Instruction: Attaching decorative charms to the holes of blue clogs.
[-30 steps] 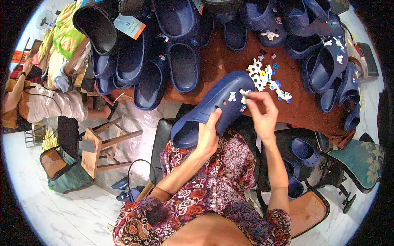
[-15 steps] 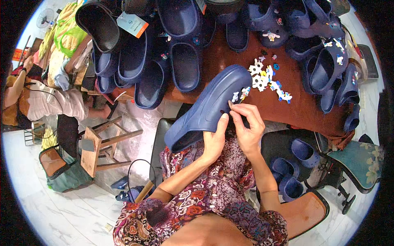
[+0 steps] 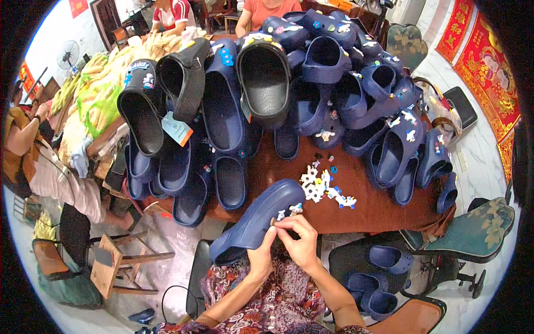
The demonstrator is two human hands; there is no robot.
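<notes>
A navy-blue clog (image 3: 250, 214) is tilted in front of me, its toe pointing up and to the right. My left hand (image 3: 260, 260) grips it at the open end, thumb on the upper and the other fingers hidden behind or inside. Two small cartoon charms (image 3: 287, 211) sit on the clog's upper. Just below them, my right hand (image 3: 299, 240) is closed in a pinch against the upper. A tiny brownish bit shows at its fingertips, too small to name. Beyond the toe lies a cluster of loose white, blue and yellow charms (image 3: 320, 186) on the brown tabletop (image 3: 378, 214).
Stacked navy clogs (image 3: 397, 150) and black clogs (image 3: 264, 83) crowd the table. More clogs (image 3: 370, 292) rest on a dark seat at lower right. A wooden stool (image 3: 119, 261) stands at left, a green chair (image 3: 473, 231) at right. Other people sit beyond the table and at far left.
The view has tipped up, showing more of the table's far side and people there. The clog and both hands appear lower in the picture, with the same grip and pinch.
</notes>
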